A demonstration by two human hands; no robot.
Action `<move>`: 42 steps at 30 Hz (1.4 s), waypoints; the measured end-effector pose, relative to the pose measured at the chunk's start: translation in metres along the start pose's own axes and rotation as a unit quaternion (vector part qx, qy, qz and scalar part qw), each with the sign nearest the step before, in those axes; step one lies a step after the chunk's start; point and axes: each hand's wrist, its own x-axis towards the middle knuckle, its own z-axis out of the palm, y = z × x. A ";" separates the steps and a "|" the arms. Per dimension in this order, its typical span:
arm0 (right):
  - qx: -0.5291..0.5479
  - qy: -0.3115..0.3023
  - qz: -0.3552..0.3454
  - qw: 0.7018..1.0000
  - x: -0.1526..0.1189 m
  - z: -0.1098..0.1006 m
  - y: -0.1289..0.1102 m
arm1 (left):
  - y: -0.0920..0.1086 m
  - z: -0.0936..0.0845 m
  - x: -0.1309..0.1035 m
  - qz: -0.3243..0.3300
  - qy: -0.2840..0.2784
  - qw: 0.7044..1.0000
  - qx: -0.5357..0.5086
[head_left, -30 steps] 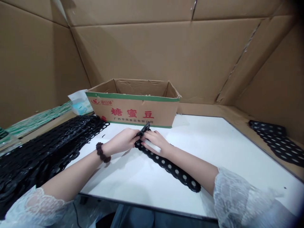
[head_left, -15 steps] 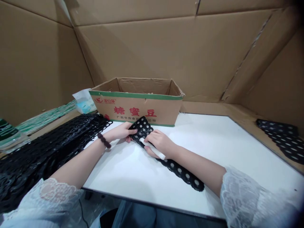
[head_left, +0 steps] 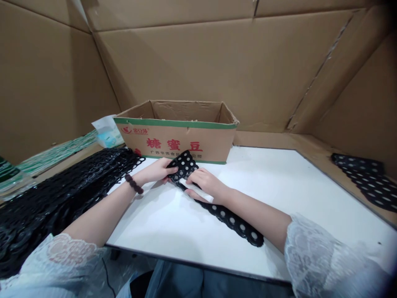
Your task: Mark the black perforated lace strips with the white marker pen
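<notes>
A black strip with pale round dots and a scalloped edge (head_left: 237, 223) lies slantwise across the white tabletop (head_left: 161, 223). Its far end stands up a little in front of the box. My left hand (head_left: 158, 169) pinches that far end, thumb on top and fingers underneath. Close beside it, my right hand (head_left: 207, 184) is closed around a white stick-shaped tool (head_left: 201, 193), whose tip is against the dotted strip near my left fingers. The exact kind of tool cannot be made out. Part of the strip is hidden under my right hand.
An open cardboard box (head_left: 173, 140) with red lettering stands behind my hands. Black openwork strips (head_left: 62, 194) are heaped at left, near a tissue pack (head_left: 108, 131) and a clear bottle (head_left: 12, 178). More dotted black pieces (head_left: 369, 182) lie at right. Cardboard walls (head_left: 186, 62) surround the table.
The view has shifted slightly. Both hands keep their hold on the dotted strip and the white tool, with hardly any movement between them.
</notes>
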 end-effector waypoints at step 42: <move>-0.021 -0.100 0.004 0.995 -0.012 -0.015 -0.015 | 0.000 0.006 0.002 -0.049 -0.001 0.997 -0.056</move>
